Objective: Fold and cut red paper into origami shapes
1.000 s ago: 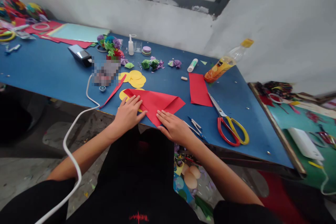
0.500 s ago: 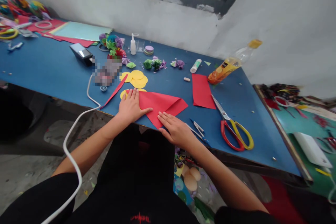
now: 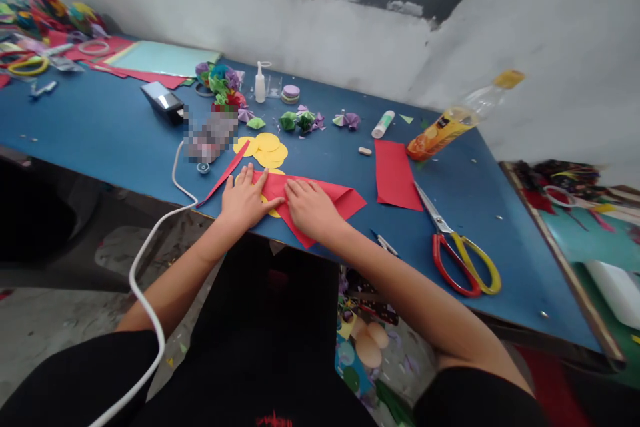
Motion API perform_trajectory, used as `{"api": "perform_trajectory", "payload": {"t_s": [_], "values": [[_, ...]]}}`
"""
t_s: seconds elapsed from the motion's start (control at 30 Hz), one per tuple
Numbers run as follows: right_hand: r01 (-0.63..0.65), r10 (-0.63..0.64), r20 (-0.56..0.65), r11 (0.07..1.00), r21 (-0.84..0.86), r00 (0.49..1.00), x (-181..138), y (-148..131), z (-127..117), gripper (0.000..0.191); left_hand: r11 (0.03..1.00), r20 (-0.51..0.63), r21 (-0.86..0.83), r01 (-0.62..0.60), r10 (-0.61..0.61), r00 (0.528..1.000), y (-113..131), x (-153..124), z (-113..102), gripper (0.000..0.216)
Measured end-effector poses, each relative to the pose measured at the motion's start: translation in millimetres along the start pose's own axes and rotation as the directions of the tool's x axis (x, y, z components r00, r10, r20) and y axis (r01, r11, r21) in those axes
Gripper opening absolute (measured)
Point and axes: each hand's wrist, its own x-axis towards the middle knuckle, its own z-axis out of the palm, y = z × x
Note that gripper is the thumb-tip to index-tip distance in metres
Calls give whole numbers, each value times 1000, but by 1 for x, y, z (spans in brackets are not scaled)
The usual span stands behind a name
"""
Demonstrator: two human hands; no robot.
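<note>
A folded sheet of red paper (image 3: 327, 193) lies flat at the front edge of the blue table, partly over some yellow paper circles (image 3: 273, 150). My left hand (image 3: 245, 200) rests on its left end with fingers spread and thumb reaching right. Beside that thumb, my right hand (image 3: 310, 210) lies flat on the middle of the red paper, fingers outstretched, hiding part of it. A narrow red paper strip (image 3: 225, 173) is just left of my left hand. To the right are a red paper rectangle (image 3: 397, 175) and large scissors with red and yellow handles (image 3: 457, 253).
A tilted drink bottle (image 3: 445, 127) is at the back right, near a glue stick (image 3: 383, 125). Folded paper pieces (image 3: 303, 120) and a small white squeeze bottle (image 3: 260, 85) stand behind. A white cable (image 3: 145, 227) crosses the table edge at left.
My right hand has slid left and away from me across the red paper, close to my left hand. My left hand stays on the paper's left end, its fingers spread wider.
</note>
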Motion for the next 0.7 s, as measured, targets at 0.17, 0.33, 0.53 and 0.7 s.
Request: {"api": "perform_trajectory", "payload": {"t_s": [0.17,0.33,0.53,0.7], "values": [[28,-29,14,997,69,999,38,-4,16,56,999,13,14,-31,30,999,0,0,-4,71],[41,-45,43,997,72,998,30,9,16,56,999,32,6,-33,32,999,-1,1,-4,78],[-123,122,48,992,28,991,-14,36,11,54,999,30,-24,-41,41,999,-3,0,-4,88],[-305,306,23,951,-51,952,-58,64,15,53,999,19,-33,-39,40,999,-3,-2,-4,87]]}}
